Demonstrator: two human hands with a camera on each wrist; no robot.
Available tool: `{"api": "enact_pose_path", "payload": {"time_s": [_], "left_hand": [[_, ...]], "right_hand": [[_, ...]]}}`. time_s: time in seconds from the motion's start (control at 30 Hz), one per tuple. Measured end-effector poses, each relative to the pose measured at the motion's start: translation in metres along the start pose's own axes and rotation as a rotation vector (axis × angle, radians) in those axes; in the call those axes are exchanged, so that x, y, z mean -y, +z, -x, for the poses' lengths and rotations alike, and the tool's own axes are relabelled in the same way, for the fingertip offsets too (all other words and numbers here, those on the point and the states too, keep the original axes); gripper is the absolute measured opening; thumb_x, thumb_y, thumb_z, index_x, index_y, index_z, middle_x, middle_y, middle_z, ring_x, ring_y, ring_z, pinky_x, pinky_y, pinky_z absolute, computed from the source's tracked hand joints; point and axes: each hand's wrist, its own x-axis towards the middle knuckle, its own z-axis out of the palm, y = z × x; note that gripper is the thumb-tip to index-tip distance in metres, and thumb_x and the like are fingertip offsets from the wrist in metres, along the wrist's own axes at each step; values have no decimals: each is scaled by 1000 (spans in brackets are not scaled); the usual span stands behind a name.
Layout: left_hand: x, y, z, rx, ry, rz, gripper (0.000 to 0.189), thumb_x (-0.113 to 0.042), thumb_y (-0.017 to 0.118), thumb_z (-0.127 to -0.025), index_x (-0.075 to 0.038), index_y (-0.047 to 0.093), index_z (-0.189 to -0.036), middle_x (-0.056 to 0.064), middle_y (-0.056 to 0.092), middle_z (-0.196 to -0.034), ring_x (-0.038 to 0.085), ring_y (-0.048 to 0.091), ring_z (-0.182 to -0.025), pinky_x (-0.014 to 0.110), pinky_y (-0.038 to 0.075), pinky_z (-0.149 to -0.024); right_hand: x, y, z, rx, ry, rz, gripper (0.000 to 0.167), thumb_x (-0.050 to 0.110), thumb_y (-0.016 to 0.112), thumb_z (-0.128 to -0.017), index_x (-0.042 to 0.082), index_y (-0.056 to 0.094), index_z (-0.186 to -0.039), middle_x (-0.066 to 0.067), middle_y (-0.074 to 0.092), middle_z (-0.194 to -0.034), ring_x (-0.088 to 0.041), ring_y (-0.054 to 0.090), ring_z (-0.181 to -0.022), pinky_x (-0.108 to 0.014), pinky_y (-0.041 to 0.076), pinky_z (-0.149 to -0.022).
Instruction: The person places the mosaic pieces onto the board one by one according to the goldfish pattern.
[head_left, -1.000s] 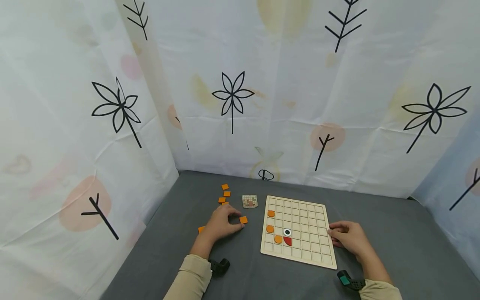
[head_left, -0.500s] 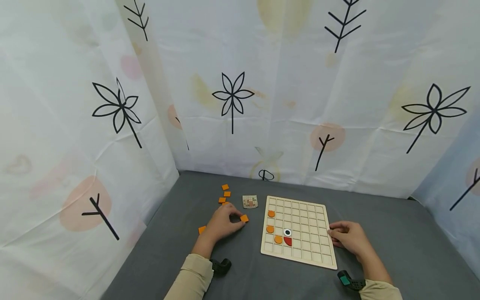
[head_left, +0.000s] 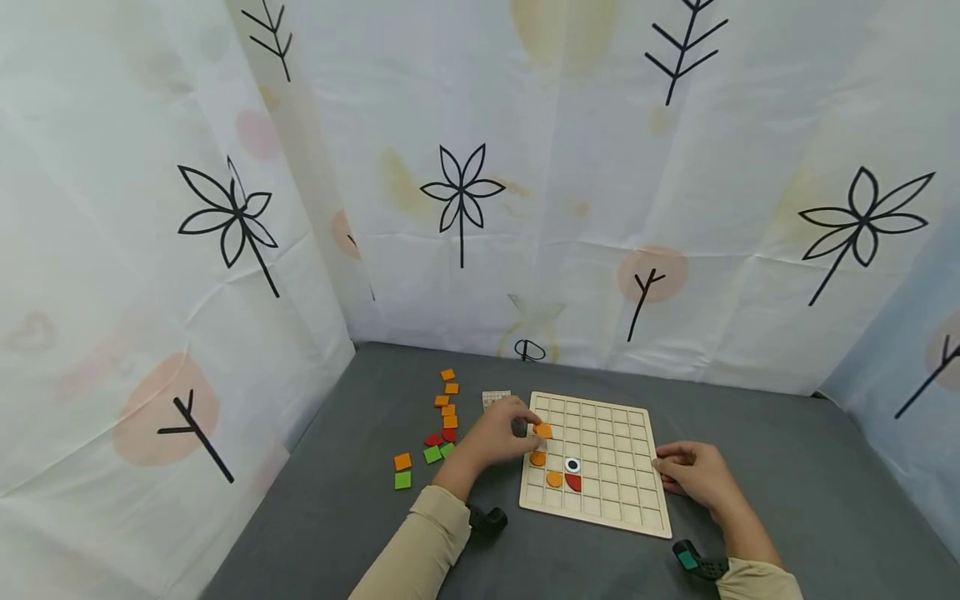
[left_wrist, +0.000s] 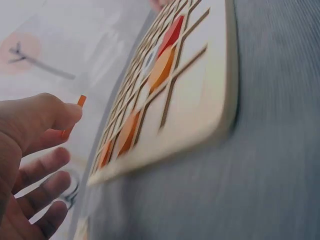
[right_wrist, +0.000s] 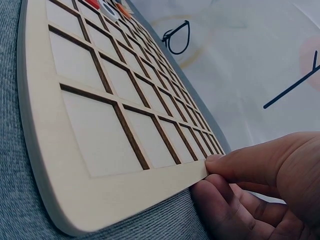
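Note:
In the head view a pale wooden grid board (head_left: 622, 500) lies on the dark table. My left hand (head_left: 491, 437) is over its left edge, pinching an orange square tile (head_left: 545, 430) between thumb and forefinger. Edge-on in the left wrist view, that tile (left_wrist: 81, 101) is above the board's surface, other fingers spread. Orange round pieces (head_left: 554, 479), a white piece with a black dot (head_left: 572, 465) and a red quarter-round piece (head_left: 573, 482) sit in cells. My right hand (head_left: 693, 473) grips the board's right edge, its thumb (right_wrist: 217, 159) on top and fingers against the side.
Left of the board lie several loose orange tiles (head_left: 450, 422), red pieces (head_left: 432, 439) and green tiles (head_left: 402, 480). A small patterned card (head_left: 495, 397) is partly hidden behind my left hand. A printed cloth (head_left: 562, 208) hangs behind the table.
My left hand has carried the orange square tile rightward from the table to over the board's left side, uncovering red and green pieces. My right hand stays at the board's edge.

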Motion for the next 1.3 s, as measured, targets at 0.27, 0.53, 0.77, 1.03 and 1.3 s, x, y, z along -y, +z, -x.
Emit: {"api": "enact_pose_path", "payload": {"time_s": [0.27, 0.53, 0.77, 1.03, 1.3], "left_hand": [[-14, 30, -23, 126, 59, 67, 25, -24, 81, -96, -12, 81, -118, 1, 66, -116, 9, 59, -95, 28, 56, -83], [-16, 39, -29, 145, 94, -70, 24, -16, 73, -95, -12, 83, -117, -1, 70, -113, 5, 60, -91, 19, 51, -77], [-15, 39, -30, 156, 74, -33, 24, -16, 74, -96, -9, 82, -117, 1, 71, -114, 5, 60, -93, 18, 52, -80], [-15, 42, -29, 142, 67, -66, 21, -18, 72, -99, -11, 83, -116, 0, 69, -112, 6, 61, -94, 20, 53, -81], [-17, 42, -27, 134, 43, -50, 22, -19, 74, -99, -10, 83, -116, 0, 68, -114, 8, 62, -97, 21, 54, -82]], "right_hand": [[0, 0, 3, 13, -24, 5, 39, 9, 69, -102, -16, 62, -132, -17, 74, -103, -15, 74, -83, -30, 64, -72], [1, 0, 3, 13, -20, 4, 39, 8, 69, -102, -17, 62, -131, -16, 74, -102, -15, 74, -82, -30, 64, -71], [2, -1, 4, 10, -21, -2, 39, 8, 69, -102, -17, 62, -131, -16, 74, -101, -15, 72, -82, -29, 64, -71], [3, -1, 1, 17, 11, -17, 40, 8, 70, -101, -17, 62, -131, -15, 74, -100, -15, 74, -81, -31, 64, -71], [1, 0, 4, 6, -16, -12, 37, 6, 69, -101, -17, 62, -129, -13, 74, -97, -15, 73, -80, -29, 64, -70]]}}
